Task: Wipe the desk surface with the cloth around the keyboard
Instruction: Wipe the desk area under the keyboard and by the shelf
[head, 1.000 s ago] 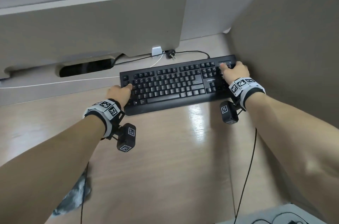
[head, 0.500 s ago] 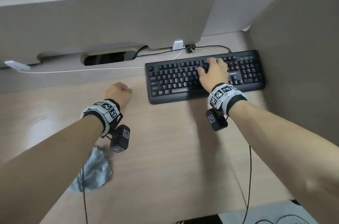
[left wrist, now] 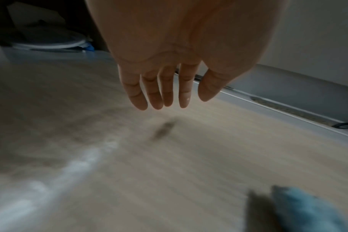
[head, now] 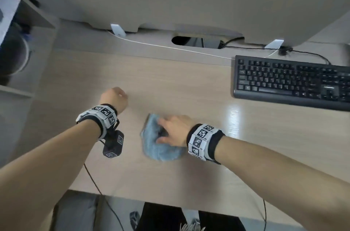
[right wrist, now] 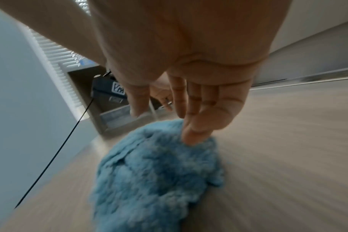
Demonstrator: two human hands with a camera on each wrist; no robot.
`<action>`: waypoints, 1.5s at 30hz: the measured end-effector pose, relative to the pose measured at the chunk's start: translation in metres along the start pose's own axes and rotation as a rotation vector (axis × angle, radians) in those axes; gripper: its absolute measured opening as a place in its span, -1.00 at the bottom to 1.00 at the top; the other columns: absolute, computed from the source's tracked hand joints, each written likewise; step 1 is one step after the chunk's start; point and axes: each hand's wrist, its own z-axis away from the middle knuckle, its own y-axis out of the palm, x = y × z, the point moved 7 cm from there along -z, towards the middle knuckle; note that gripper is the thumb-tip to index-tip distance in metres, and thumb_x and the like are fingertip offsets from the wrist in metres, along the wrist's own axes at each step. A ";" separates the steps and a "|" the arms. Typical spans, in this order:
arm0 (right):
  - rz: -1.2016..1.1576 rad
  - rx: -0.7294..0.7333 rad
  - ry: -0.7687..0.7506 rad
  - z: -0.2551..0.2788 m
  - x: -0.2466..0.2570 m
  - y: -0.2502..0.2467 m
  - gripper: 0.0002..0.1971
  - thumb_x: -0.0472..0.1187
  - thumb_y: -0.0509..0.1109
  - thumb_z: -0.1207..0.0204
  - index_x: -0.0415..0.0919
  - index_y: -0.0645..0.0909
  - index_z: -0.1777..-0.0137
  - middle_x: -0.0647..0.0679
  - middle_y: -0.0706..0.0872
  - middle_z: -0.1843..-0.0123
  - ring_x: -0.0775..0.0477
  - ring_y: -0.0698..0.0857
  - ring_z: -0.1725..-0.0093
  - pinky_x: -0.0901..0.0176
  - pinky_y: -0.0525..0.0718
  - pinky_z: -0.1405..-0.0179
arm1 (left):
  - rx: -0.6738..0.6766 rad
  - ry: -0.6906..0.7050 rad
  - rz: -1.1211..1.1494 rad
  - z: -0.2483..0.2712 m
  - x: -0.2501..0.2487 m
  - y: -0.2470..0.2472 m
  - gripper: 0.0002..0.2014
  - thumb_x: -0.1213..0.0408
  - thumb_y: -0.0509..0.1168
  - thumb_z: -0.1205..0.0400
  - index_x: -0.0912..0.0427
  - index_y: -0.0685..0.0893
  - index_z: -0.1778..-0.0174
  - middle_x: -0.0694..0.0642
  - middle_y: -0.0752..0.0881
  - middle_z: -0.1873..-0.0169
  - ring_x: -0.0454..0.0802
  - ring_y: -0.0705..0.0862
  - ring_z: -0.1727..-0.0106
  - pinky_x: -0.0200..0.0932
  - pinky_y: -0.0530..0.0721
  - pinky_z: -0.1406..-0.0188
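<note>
A fluffy blue cloth (head: 161, 149) lies bunched on the wooden desk (head: 170, 83), near its front middle. My right hand (head: 166, 130) reaches in from the right and rests on the cloth. In the right wrist view the hand's (right wrist: 169, 122) fingers are fairly straight, one fingertip presses into the cloth (right wrist: 159, 180), and the thumb is clear of it. My left hand (head: 113, 98) hovers over bare desk to the left of the cloth. Its (left wrist: 169, 102) fingers hang straight and hold nothing, with the cloth's edge (left wrist: 308, 210) showing at lower right. The black keyboard (head: 291, 83) sits at the far right.
A beige partition panel (head: 189, 3) stands along the back above a dark cable slot (head: 197, 41). A white cable (head: 170, 47) and a black cable (head: 306, 53) run along the back. A shelf unit (head: 28, 13) stands at the left. The desk's front edge (head: 151, 196) is near.
Both hands have left the keyboard. The right hand swung left and down onto the blue cloth. The head view turned left, so the keyboard now sits at the right edge.
</note>
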 end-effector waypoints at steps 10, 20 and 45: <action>0.003 -0.042 0.237 -0.032 -0.001 0.022 -0.53 -0.10 0.33 -0.50 -0.04 0.34 -0.40 -0.24 0.42 -0.38 -0.40 0.63 -0.13 -0.19 0.66 -0.07 | 0.075 0.148 -0.183 -0.023 0.053 -0.001 -0.58 0.21 0.23 -0.56 0.18 0.59 -0.35 0.20 0.53 -0.41 0.36 0.54 -0.35 0.09 0.49 -0.40; -0.078 -0.231 0.819 -0.046 -0.100 -0.040 -0.24 -0.14 0.39 -0.41 -0.18 0.14 -0.58 -0.36 0.15 -0.61 -0.51 0.22 -0.56 -0.27 0.33 -0.51 | 0.074 0.218 -0.265 -0.041 0.055 -0.020 -0.63 0.19 0.16 -0.58 0.08 0.58 -0.31 0.29 0.72 -0.16 0.37 0.68 -0.12 0.09 0.67 -0.08; 0.043 -0.342 0.339 -0.121 -0.079 -0.084 -0.51 -0.30 0.39 -0.50 -0.26 0.51 -0.45 -0.04 -0.02 -0.71 -0.29 0.19 -0.63 -0.25 0.38 -0.56 | 0.068 0.063 -0.098 -0.062 0.055 -0.036 -0.80 0.21 0.17 -0.51 -0.04 0.72 0.17 0.18 0.77 0.17 0.31 0.67 0.16 0.06 0.72 0.06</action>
